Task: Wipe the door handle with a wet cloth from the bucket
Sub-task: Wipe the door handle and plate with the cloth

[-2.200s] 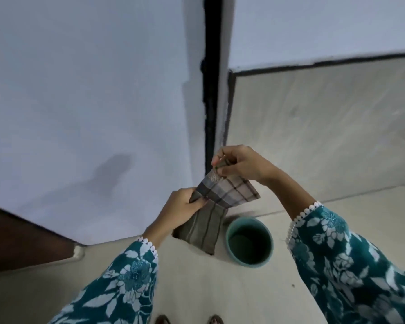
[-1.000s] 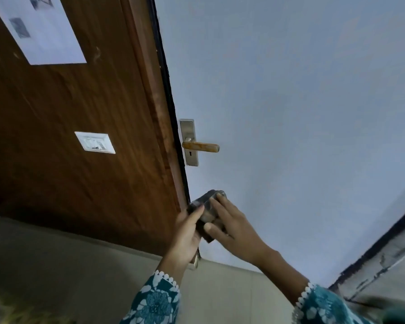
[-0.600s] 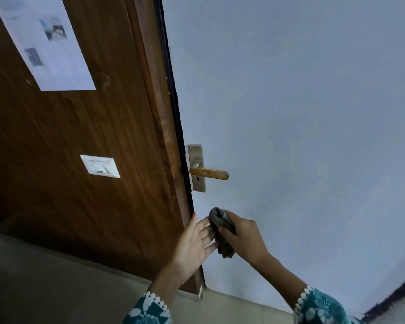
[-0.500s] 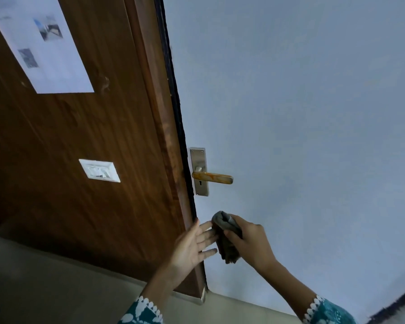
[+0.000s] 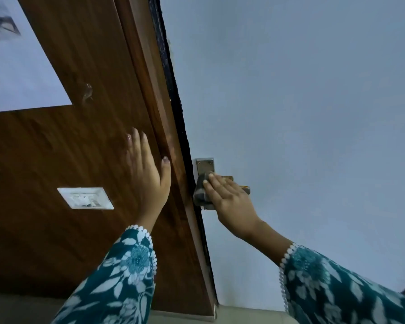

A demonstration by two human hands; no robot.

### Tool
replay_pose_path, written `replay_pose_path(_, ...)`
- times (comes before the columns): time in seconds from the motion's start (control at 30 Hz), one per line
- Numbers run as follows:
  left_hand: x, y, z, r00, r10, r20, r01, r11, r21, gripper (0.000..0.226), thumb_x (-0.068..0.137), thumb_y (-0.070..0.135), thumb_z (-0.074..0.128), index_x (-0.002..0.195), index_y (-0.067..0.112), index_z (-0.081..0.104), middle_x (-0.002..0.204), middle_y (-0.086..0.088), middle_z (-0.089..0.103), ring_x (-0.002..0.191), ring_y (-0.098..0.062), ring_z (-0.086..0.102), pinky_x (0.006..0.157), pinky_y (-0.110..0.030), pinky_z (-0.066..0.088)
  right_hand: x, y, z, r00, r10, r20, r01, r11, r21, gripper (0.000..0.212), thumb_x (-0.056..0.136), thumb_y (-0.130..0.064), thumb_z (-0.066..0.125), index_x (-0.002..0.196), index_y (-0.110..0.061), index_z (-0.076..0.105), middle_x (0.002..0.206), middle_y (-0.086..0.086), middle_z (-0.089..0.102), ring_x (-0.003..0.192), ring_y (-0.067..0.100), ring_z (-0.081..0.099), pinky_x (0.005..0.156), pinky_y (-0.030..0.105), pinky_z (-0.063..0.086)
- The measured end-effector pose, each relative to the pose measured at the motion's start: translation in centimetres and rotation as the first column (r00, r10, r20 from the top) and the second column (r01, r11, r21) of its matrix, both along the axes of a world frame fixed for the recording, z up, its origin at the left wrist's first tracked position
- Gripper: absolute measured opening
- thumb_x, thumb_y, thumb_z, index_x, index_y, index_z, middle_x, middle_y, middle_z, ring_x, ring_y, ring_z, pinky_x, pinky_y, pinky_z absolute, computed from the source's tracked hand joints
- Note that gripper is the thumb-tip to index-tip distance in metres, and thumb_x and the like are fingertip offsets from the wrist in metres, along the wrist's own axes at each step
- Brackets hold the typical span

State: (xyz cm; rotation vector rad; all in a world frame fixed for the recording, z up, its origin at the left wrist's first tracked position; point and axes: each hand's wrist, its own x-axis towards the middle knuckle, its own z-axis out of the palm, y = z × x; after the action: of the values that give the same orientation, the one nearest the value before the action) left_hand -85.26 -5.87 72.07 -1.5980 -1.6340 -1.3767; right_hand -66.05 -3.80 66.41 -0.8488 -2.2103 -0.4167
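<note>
A steel handle plate [image 5: 205,165] sits on the pale blue door [image 5: 302,113] beside its left edge. An orange-brown lever [image 5: 245,188] sticks out to the right, mostly covered. My right hand [image 5: 229,202] presses a folded grey cloth [image 5: 200,190] flat against the plate and lever. My left hand [image 5: 147,174] rests flat, fingers apart, on the dark wooden panel [image 5: 68,148] left of the door edge. The bucket is out of view.
A white switch plate [image 5: 85,198] is set in the wooden panel below my left hand. A white printed sheet [image 5: 17,66] is stuck at upper left. A strip of pale floor [image 5: 185,318] shows at the bottom.
My right hand has risen with the cloth from below the handle onto it. My left hand has left the cloth and gone up onto the wooden panel. The view has moved closer.
</note>
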Motion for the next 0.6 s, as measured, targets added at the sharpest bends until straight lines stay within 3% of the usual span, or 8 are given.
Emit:
replay_pose_path(0.1, -0.3, 2.1, -0.1, 0.994, 0.057, -0.091, -0.056, 0.998, 0.014, 0.067, 0.096, 0.03, 0.042, 0.147, -0.001, 0.013, 0.155, -0.024, 0.013, 0.144, -0.033, 0.007, 0.114, -0.056, 0.009, -1.6, 0.4, -2.2, 0.967, -0.074, 0.242, 0.089, 0.995, -0.051, 0.049, 0.075, -0.006, 0.037, 0.11, -0.006, 0.07, 0.114, 0.022, 0.067, 0.108, 0.035, 0.064, 0.089, 0.048, 0.051)
replay_pose_path(0.17, -0.5, 3.1, 0.0, 0.985, 0.083, -0.152, -0.078, 0.996, 0.037, 0.068, 0.096, 0.032, 0.039, 0.148, -0.001, 0.009, 0.154, -0.024, 0.011, 0.144, -0.034, 0.006, 0.114, -0.058, 0.007, -2.3, 0.0, -2.6, 0.941, -0.129, 0.314, 0.166, 0.982, -0.094, 0.053, 0.076, -0.009, 0.031, 0.112, -0.007, 0.069, 0.117, 0.023, 0.065, 0.109, 0.035, 0.063, 0.087, 0.048, 0.051)
replay_pose_path(0.33, -0.8, 5.8, 0.2, 0.964, 0.095, -0.249, -0.086, 0.995, 0.044, 0.065, 0.099, 0.04, 0.028, 0.148, 0.001, 0.009, 0.153, -0.025, 0.017, 0.144, -0.032, 0.009, 0.111, -0.059, 0.004, -4.0, 0.5, -2.7, 0.919, -0.238, 0.315, 0.297, 0.942, -0.157, 0.053, 0.083, -0.009, 0.026, 0.123, -0.002, 0.061, 0.122, 0.024, 0.062, 0.113, 0.035, 0.061, 0.089, 0.045, 0.053)
replay_pose_path(0.43, -0.8, 6.8, -0.4, 0.961, 0.13, -0.245, -0.109, 0.989, 0.097, 0.065, 0.099, 0.038, 0.032, 0.147, 0.0, 0.009, 0.152, -0.025, 0.021, 0.144, -0.023, 0.002, 0.112, -0.056, 0.0, -4.9, 1.1, -2.8, 0.914, -0.252, 0.317, 0.316, 0.933, -0.17, 0.046, 0.088, -0.009, 0.032, 0.124, 0.001, 0.058, 0.122, 0.025, 0.062, 0.112, 0.036, 0.061, 0.094, 0.045, 0.051)
replay_pose_path(0.53, -1.3, 7.1, -0.8, 0.952, 0.164, -0.259, -0.129, 0.98, 0.149, 0.062, 0.099, 0.034, 0.033, 0.147, 0.001, 0.011, 0.151, -0.025, 0.024, 0.145, -0.018, -0.004, 0.114, -0.051, -0.004, -5.1, 1.6, -2.0, 0.939, -0.199, 0.282, 0.26, 0.945, -0.2, 0.038, 0.082, -0.005, 0.053, 0.119, 0.0, 0.063, 0.117, 0.022, 0.066, 0.109, 0.034, 0.063, 0.092, 0.043, 0.052)
replay_pose_path(0.6, -1.6, 7.2, -1.0, 0.943, 0.179, -0.282, -0.137, 0.977, 0.161, 0.06, 0.1, 0.032, 0.033, 0.147, 0.001, 0.011, 0.151, -0.025, 0.025, 0.145, -0.017, -0.006, 0.114, -0.049, -0.004, -4.0, 1.9, -0.7, 0.978, -0.088, 0.19, 0.15, 0.926, -0.345, 0.053, 0.073, -0.002, 0.069, 0.125, -0.004, 0.059, 0.126, 0.018, 0.061, 0.115, 0.031, 0.06, 0.094, 0.04, 0.051)
